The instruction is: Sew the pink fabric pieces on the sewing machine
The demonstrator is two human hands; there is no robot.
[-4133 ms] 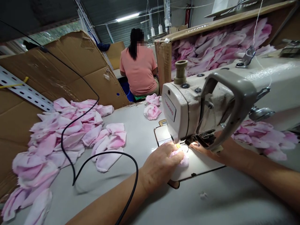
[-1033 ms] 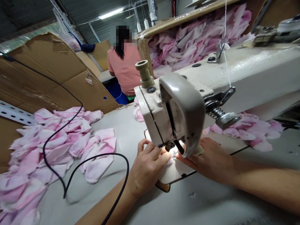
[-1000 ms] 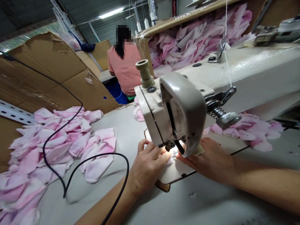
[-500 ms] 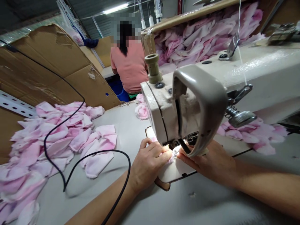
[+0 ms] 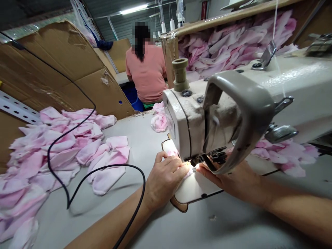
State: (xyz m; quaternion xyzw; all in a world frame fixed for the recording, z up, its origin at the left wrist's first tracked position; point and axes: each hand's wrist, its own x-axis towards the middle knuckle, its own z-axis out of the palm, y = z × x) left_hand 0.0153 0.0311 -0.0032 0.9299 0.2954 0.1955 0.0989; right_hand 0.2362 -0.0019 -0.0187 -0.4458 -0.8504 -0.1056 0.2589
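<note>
A pale pink fabric piece (image 5: 173, 151) lies under the sewing machine head (image 5: 186, 128), running beneath the presser foot (image 5: 204, 159). My left hand (image 5: 166, 181) presses on it just in front of the foot, fingers curled over the cloth. My right hand (image 5: 228, 181) comes from the other side, its fingertips reaching the foot on the lit white needle plate (image 5: 197, 188). The needle and the cloth right under the foot are hidden by the machine's grey curved guard (image 5: 241, 117).
A heap of pink-and-white fabric pieces (image 5: 54, 155) lies left on the grey table (image 5: 88, 216), crossed by a black cable (image 5: 88, 169). A cardboard box (image 5: 169, 57) behind the machine overflows with pink pieces. A co-worker in a salmon shirt (image 5: 146, 76) sits beyond.
My view has swung, shifting the machine right in the picture. The bunched cloth from the oldest frame now lies flatter under the foot, and both my hands are closer around it.
</note>
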